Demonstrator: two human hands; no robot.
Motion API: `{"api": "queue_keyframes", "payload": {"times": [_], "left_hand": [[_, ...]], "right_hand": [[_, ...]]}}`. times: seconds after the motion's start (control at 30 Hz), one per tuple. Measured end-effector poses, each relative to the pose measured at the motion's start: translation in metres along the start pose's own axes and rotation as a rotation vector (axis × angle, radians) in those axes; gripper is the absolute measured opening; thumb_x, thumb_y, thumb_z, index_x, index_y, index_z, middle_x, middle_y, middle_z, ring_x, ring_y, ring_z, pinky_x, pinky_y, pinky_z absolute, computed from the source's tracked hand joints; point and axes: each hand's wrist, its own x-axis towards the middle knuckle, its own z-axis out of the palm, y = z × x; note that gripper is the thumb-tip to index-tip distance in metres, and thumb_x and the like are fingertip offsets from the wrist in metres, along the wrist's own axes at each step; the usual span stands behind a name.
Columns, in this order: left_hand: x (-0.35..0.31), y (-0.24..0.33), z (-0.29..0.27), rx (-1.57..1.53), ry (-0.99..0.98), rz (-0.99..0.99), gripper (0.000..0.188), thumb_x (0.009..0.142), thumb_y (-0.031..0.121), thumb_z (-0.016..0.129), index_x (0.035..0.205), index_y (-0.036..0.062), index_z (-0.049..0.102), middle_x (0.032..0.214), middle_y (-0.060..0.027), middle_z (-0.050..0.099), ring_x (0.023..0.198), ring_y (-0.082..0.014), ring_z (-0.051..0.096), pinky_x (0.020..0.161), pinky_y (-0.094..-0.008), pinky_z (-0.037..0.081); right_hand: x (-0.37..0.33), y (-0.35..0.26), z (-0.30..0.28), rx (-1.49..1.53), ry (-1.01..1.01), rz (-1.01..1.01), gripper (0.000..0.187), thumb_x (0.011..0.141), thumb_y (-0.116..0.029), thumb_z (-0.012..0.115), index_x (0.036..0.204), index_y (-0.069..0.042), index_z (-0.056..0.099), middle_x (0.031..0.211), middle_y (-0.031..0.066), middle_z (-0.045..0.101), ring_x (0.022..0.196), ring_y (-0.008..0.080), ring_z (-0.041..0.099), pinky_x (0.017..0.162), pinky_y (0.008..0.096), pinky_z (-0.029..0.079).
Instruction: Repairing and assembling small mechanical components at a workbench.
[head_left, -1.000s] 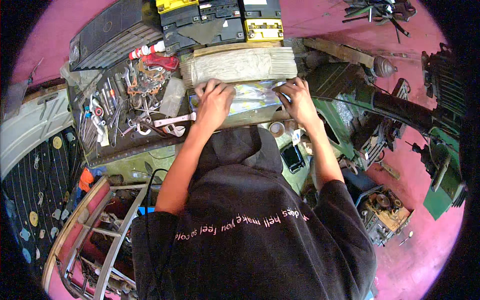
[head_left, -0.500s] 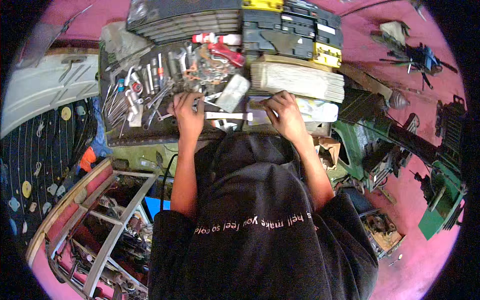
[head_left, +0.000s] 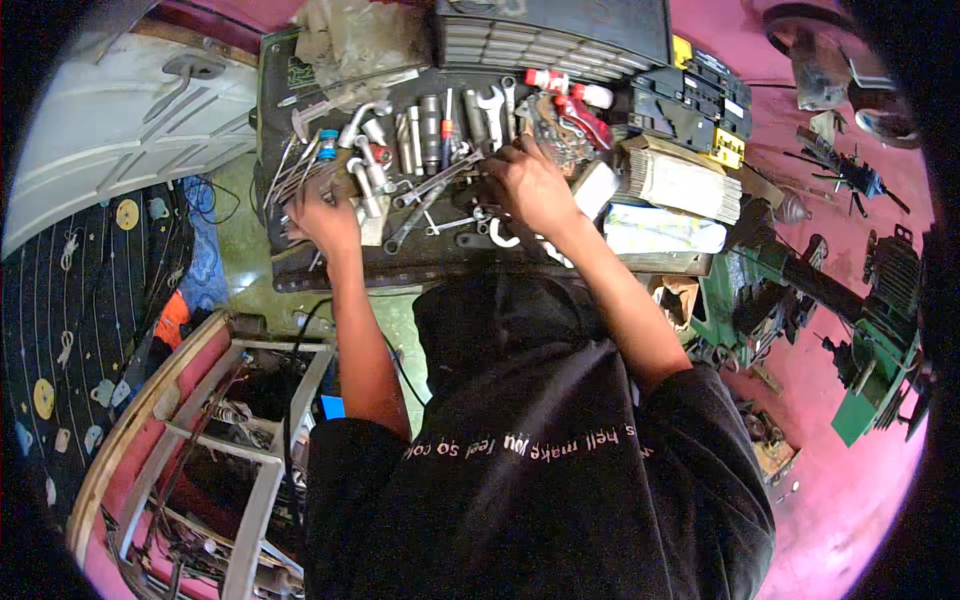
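Note:
My left hand is over the left end of a dark workbench mat. Its fingers are spread and bent down among thin metal rods and socket handles. Toward the bench's middle, my right hand reaches into the spread of wrenches, fingers curled downward; their tips and anything between them are hidden. A long combination wrench runs up toward those fingertips. Close by lie an open-ended wrench, a small wrench and a dark cylindrical socket.
Behind the tools stand a grey drawer cabinet and black-and-yellow cases. Red-handled pliers, a paper stack and a patterned packet lie to the right. A metal frame stands below left, green machinery at right.
The view has swung left. Both hands have moved left over the tools; the left has left the pale-handled wrench near the front edge, and the right has left the packet.

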Motion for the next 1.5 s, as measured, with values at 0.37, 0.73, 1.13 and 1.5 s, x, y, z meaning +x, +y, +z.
{"api": "queue_keyframes", "payload": {"times": [0.37,0.73,1.13,1.5], "left_hand": [[0.163,-0.059,0.023,0.089,0.009,0.195,0.031,0.091,0.017,0.071,0.121,0.0181,0.074,0.121,-0.0093,0.072,0.118,-0.0357,0.059,0.099,-0.0603,0.038],[0.188,-0.076,0.057,0.127,-0.113,0.485,0.029,0.089,0.012,0.070,0.116,0.0178,0.075,0.123,-0.0012,0.072,0.122,-0.0281,0.054,0.105,-0.0568,0.030],[0.181,-0.075,0.025,0.101,-0.125,0.540,0.025,0.081,0.011,0.075,0.104,0.0176,0.077,0.116,-0.0014,0.070,0.119,-0.0286,0.054,0.104,-0.0574,0.032],[0.098,-0.066,-0.025,0.143,-0.186,0.411,0.028,0.075,0.004,0.077,0.101,0.0118,0.071,0.113,-0.0063,0.069,0.122,-0.0318,0.054,0.103,-0.0576,0.033]], "right_hand": [[0.157,-0.024,0.068,-0.062,0.073,0.150,0.038,0.089,-0.006,0.055,0.122,-0.014,0.073,0.119,0.0178,0.070,0.105,0.0392,0.070,0.088,0.0492,0.059],[0.214,-0.037,0.086,-0.246,0.132,0.208,0.026,0.096,-0.013,0.051,0.109,-0.008,0.072,0.117,0.0131,0.072,0.108,0.0317,0.070,0.088,0.0430,0.060],[0.212,-0.032,0.081,-0.356,0.177,0.101,0.024,0.092,-0.013,0.055,0.107,-0.008,0.073,0.117,0.0123,0.071,0.121,0.0341,0.060,0.096,0.0444,0.054],[0.138,-0.033,0.052,-0.195,0.111,-0.089,0.034,0.087,-0.011,0.057,0.115,-0.014,0.076,0.109,0.0096,0.073,0.114,0.0345,0.058,0.102,0.0478,0.046]]}}
